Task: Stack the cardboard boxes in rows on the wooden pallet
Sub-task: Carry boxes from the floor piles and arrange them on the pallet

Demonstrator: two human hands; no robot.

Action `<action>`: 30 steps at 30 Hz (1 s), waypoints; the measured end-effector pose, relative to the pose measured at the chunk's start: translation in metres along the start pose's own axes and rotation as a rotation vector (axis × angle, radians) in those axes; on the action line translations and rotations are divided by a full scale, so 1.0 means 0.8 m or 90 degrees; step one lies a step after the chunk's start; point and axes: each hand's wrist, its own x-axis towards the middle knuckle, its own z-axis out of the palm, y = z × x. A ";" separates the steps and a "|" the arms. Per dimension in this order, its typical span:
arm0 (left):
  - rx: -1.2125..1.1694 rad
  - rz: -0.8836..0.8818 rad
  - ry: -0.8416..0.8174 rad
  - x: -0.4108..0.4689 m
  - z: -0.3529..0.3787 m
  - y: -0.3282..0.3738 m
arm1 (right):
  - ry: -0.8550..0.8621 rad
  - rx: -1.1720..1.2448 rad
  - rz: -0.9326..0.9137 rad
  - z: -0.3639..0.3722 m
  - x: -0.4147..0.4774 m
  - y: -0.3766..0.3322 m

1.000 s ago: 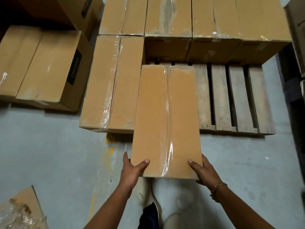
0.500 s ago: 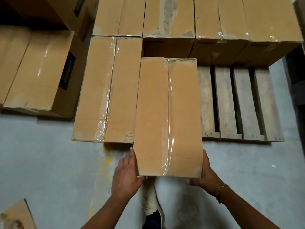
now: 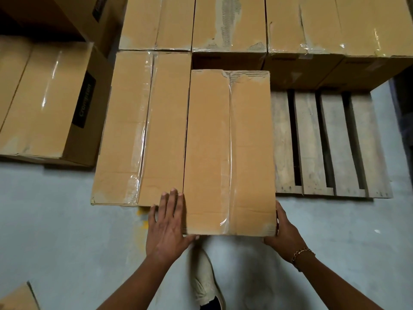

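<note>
Head view: the held box (image 3: 230, 153) lies lengthwise on the wooden pallet (image 3: 335, 142), second from its left edge, with its long left side against the neighbour box (image 3: 143, 130). Its far end points at the back row (image 3: 230, 23); whether the two touch cannot be told. Its near end projects past the pallet's near edge, further out than the neighbour's end, so it is probably not fully seated.

The left hand (image 3: 167, 224) is flat, with straight fingers along the box's left near corner and the thumb on the near face. This hold suits pushing and keeps the seam with the neighbour closed. The right hand (image 3: 283, 231) grips the right near corner, with the thumb up the side, to steer the end square. Bare slats remain to the right for further boxes in this row.
</note>
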 end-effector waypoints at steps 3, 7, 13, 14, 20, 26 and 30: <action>0.006 0.016 -0.011 0.008 0.000 -0.001 | -0.001 -0.001 -0.003 -0.006 0.006 -0.008; 0.017 0.008 0.005 0.022 -0.010 0.004 | 0.000 -0.017 0.009 -0.013 0.018 -0.014; 0.042 0.009 0.008 0.044 -0.026 0.003 | 0.001 -0.018 0.014 -0.024 0.034 -0.020; 0.045 0.007 0.008 0.047 -0.028 0.004 | 0.002 -0.019 0.015 -0.026 0.037 -0.022; 0.054 -0.008 0.004 0.061 -0.038 0.007 | 0.011 -0.044 0.023 -0.030 0.052 -0.025; 0.053 0.019 0.005 0.064 -0.033 -0.002 | 0.007 -0.053 0.015 -0.031 0.056 -0.022; 0.065 0.042 0.001 0.067 -0.030 -0.008 | 0.006 -0.059 0.014 -0.034 0.057 -0.020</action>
